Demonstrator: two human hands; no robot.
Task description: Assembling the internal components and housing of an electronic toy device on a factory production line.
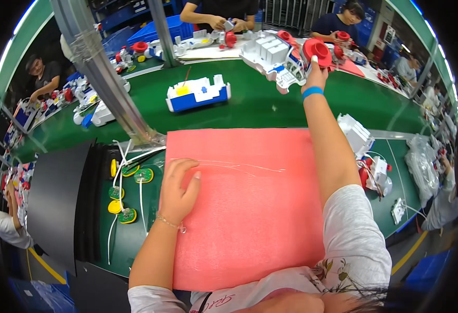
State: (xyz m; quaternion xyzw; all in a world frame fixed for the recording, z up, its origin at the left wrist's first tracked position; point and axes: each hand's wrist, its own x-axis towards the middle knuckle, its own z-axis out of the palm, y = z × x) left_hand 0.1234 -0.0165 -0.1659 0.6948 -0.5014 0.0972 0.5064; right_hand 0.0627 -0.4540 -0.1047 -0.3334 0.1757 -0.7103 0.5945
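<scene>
Stretched out over the green conveyor, my right hand (316, 78) grips a white plastic housing assembly (270, 52) by its red round part (317, 51). The assembly is tilted, with its inner compartments and a bit of blue showing. My left hand (178, 190) lies on the pink foam mat (250, 224) near its left edge, fingers apart and holding nothing. By its fingertips, thin pale strands (239, 166) lie across the mat.
On the green conveyor (255, 109) stands a blue-and-white housing (197, 95). Left of the mat are round green circuit boards (143, 176) with white wires, a metal post (103, 68) and a black panel (59, 203). White-and-red parts (377, 175) and a plastic bag (422, 164) lie right. Co-workers handle parts opposite.
</scene>
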